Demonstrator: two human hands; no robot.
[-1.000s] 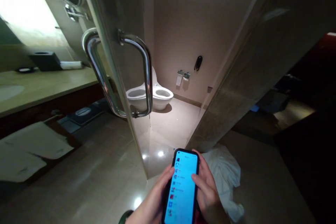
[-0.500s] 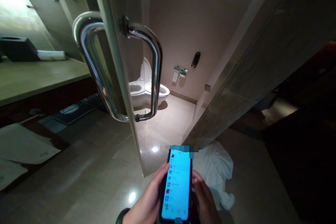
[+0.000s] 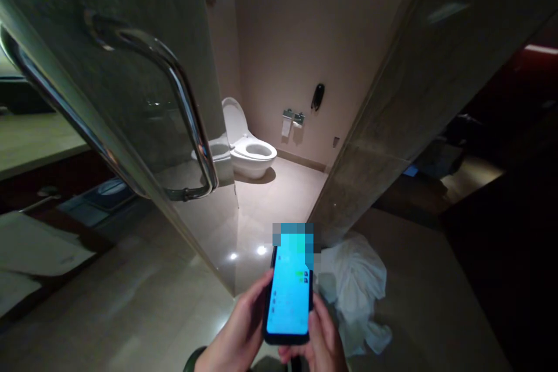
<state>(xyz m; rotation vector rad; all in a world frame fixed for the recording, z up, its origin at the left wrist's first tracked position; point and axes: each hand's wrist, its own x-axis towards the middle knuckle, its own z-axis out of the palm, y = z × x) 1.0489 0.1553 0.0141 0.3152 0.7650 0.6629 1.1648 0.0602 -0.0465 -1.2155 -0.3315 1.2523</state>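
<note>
A smartphone (image 3: pixel 288 296) with a bright blue lit screen is held low in the middle of the view. My left hand (image 3: pixel 235 334) grips its left edge, thumb resting on the side. My right hand (image 3: pixel 320 343) cups the phone's lower right corner, fingers curled under it. Behind the phone a crumpled white towel (image 3: pixel 360 285) lies on the tiled floor. A glass door (image 3: pixel 131 70) with a curved chrome handle (image 3: pixel 192 122) stands close on the left.
Beyond the door edge a white toilet (image 3: pixel 250 154) with its lid up sits against the far wall, a paper holder (image 3: pixel 290 122) and a wall phone (image 3: pixel 319 96) beside it. A stone partition (image 3: pixel 392 128) rises on the right. A vanity counter (image 3: pixel 30 142) runs along the left.
The view has moved forward and right past the door, so the handle now sits at the left and the toilet shows unobstructed. The phone screen shows a different page. Both hands still hold it.
</note>
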